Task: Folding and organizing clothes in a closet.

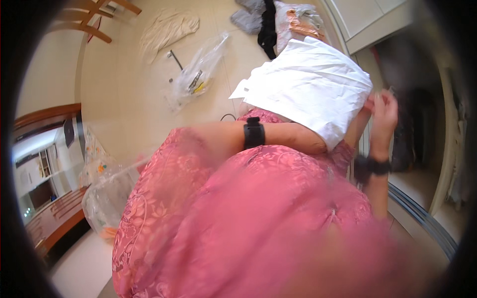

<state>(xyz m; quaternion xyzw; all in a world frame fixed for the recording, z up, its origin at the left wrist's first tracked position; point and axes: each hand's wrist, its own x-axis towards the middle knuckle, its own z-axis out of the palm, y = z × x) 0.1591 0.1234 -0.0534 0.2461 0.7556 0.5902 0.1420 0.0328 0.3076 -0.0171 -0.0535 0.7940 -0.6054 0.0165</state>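
A white cloth (305, 82), creased and partly folded, is spread over my lap and lower legs. My left forearm, with a black band around it, crosses in front of me and runs under the cloth's near edge. The cloth hides my left hand. At the cloth's right edge is my right hand (384, 110), its fingers bent and the fingertips close against the fabric. Whether they grip it cannot be made out. A black wristband (374, 165) circles my right wrist. My pink floral garment (261, 193) fills the lower middle of the view.
On the tiled floor lie a clear plastic bag (203, 70), a beige cloth (169, 29), a black garment (267, 33) and grey fabric (248, 20). Folded clothes (303, 22) sit beyond the white cloth. An open wardrobe with a sliding-door rail (421, 216) stands right; a wooden chair (89, 22) is upper left.
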